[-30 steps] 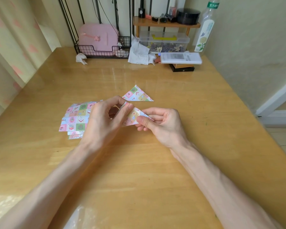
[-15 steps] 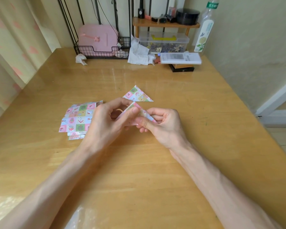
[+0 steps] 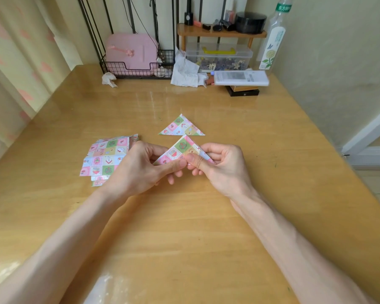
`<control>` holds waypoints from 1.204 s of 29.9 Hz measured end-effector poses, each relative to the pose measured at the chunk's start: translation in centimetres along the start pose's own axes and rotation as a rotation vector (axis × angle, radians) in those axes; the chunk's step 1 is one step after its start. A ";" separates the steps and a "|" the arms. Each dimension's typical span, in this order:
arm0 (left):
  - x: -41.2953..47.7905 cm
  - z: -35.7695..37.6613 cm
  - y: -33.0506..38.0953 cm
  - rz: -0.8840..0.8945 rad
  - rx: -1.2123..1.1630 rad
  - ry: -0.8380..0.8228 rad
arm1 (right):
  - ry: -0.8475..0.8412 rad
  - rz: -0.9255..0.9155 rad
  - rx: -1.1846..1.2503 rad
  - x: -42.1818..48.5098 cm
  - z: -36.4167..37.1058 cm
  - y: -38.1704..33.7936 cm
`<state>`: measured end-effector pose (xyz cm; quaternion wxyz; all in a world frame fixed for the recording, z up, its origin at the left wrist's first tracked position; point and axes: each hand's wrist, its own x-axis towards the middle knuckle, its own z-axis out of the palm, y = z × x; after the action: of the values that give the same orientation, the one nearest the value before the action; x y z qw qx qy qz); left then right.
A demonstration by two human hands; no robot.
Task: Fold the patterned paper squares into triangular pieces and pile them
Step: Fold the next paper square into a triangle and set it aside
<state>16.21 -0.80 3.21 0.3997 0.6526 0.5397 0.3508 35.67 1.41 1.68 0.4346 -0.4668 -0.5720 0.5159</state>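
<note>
Both hands pinch one folded paper triangle (image 3: 183,149) above the bench (image 3: 184,227): left hand (image 3: 138,170) grasps its left corner, right hand (image 3: 221,166) its right. Another folded triangle (image 3: 181,127) lies just beyond; unfolded squares (image 3: 104,157) sit stacked left.

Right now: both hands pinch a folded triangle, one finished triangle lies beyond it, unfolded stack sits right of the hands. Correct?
No: head view shows the unfolded stack left of the hands, by the left hand. The rest holds: left hand and right hand pinch the folded triangle, finished triangle beyond it.
</note>
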 end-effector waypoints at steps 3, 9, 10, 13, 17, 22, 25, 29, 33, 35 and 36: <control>-0.1 0.2 0.2 -0.031 -0.029 0.009 | 0.004 0.008 0.007 0.0 -0.1 0.0; 0.0 -0.1 0.3 -0.040 0.017 0.044 | 0.042 0.030 0.033 0.2 -0.4 0.1; 0.0 0.0 0.3 -0.037 0.047 0.056 | 0.044 0.036 0.032 0.2 -0.4 0.2; 0.1 -0.1 0.1 -0.041 0.028 0.055 | 0.051 0.047 0.036 0.2 -0.2 0.2; 0.2 -0.2 -0.1 -0.009 -0.042 0.061 | 0.079 0.049 0.042 0.2 -0.5 0.1; 0.4 -0.5 -0.5 -0.019 0.012 0.113 | 0.002 0.081 0.057 -0.1 -0.4 -0.1; 0.5 -0.9 -0.6 -0.026 -0.007 0.134 | 0.026 0.081 0.037 0.0 -0.7 -0.1; 0.5 -0.7 -0.4 -0.034 0.003 0.138 | 0.066 0.072 0.017 0.3 -0.5 0.2; 0.2 -1.3 -0.2 -0.063 0.021 0.149 | 0.034 0.074 0.038 0.3 -0.7 0.3; 0.0 -1.5 -0.3 -0.071 0.042 0.138 | 0.057 0.067 0.009 0.4 -1.3 0.5; -0.1 -1.5 -0.3 -0.068 0.044 0.130 | 0.059 0.063 -0.005 0.6 -1.4 0.7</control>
<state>14.76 -0.68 3.59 0.3610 0.6185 0.5940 0.3666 37.00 2.23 1.15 0.4333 -0.5007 -0.5453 0.5139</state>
